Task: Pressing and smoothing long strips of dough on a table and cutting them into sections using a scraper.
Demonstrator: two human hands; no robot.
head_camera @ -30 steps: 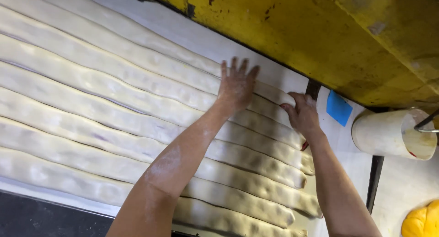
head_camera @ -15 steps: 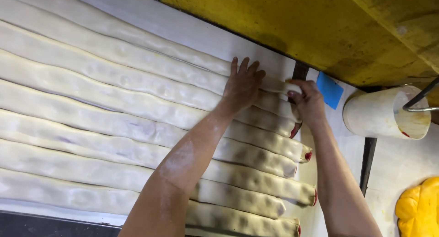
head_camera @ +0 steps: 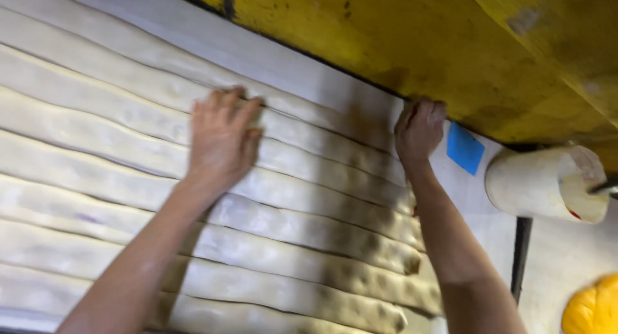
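Left hand (head_camera: 222, 137) flat, fingers together on dough strips (head_camera: 309, 199), right hand (head_camera: 418, 129) curled on strip end

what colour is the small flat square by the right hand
Blue; the flat square lies beside the right hand, clearest in the head view.

Left hand (head_camera: 222, 141) lies flat on long dough strips (head_camera: 309, 199); right hand (head_camera: 418, 131) pinches their far end.

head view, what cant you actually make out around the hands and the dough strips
- Dough strips: their left ends are cut off by the frame edge, and motion blur softens the surface.
- Right hand: fingertips curl under at the far strip's end, so its grip cannot be judged.
- Left hand: the palm hides the dough beneath it.
- White tub: its contents are hidden by its wall.
- Yellow object: cut off at the corner.
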